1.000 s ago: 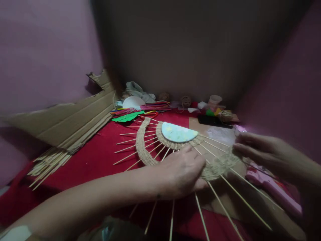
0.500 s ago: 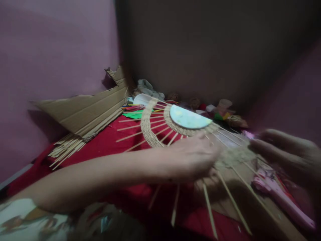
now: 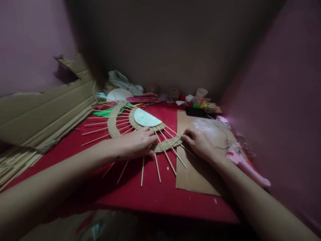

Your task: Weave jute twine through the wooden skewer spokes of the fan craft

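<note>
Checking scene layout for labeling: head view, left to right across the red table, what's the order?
Corrugated cardboard sheet → woven stick fan piece → left hand → right hand → flat cardboard mat → pink glue gun.

A red cloth point(image 3: 155, 197) covers the table, and a flat brown cardboard sheet point(image 3: 198, 177) lies on it at the lower right of the centre, with a pink glue gun point(image 3: 244, 164) just beside its right edge. At the left of the frame a large torn piece of corrugated cardboard point(image 3: 42, 110) leans along the wall, and under it, at the lower left edge, lies a bundle of thin sticks point(image 3: 12, 164). At the back, near the dark wall, there are a white crumpled cloth point(image 3: 122, 82), green paper pieces point(image 3: 105, 113), a small pale cup point(image 3: 202, 92) and a ball of twine point(image 3: 210, 107).
</note>
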Demonstrator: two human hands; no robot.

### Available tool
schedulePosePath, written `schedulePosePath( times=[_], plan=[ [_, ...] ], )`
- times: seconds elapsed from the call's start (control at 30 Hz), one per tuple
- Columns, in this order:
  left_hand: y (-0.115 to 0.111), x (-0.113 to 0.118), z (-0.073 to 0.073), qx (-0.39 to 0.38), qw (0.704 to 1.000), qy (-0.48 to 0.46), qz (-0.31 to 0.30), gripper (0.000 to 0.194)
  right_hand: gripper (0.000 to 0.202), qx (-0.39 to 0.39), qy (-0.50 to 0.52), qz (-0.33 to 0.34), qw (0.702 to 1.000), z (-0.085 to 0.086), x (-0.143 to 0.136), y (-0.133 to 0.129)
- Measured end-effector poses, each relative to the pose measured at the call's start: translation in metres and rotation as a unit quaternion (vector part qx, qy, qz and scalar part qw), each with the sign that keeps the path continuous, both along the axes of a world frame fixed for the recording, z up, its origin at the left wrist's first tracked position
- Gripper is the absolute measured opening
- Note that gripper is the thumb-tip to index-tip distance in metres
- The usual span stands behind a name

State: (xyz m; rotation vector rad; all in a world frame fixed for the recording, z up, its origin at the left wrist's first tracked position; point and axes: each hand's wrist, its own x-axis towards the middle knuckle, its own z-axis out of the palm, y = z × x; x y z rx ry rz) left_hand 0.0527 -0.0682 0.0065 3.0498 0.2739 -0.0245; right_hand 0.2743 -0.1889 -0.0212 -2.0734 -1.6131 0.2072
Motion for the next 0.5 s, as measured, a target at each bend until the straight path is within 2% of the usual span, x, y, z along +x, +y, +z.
schedulePosePath(
  times=[0.07, 0.17, 0.33, 0.5],
  plan=[
    [-0.003, 0.009, 0.011, 0.036, 0.999, 0.0, 0.008, 0.017, 0.016, 0.0, 0.002, -0.004, 1.0, 0.002, 0.0, -0.001],
    [-0.01, 0.028, 0.019, 0.027, 0.999, -0.02, 0.031, 0.019, 0.015, 0.007, 0.003, -0.006, 1.0, 0.002, 0.003, 0.0],
    [-0.016, 0.057, 0.009, -0.043, 0.995, -0.045, 0.081, 0.024, 0.013, 0.018, 0.012, 0.009, 1.0, -0.003, 0.007, -0.002],
    [-0.019, 0.065, 0.006, -0.105, 0.99, 0.01, 0.089, 0.046, 0.012, 0.025, -0.011, 0.002, 1.0, -0.006, 0.005, -0.004]
  ],
)
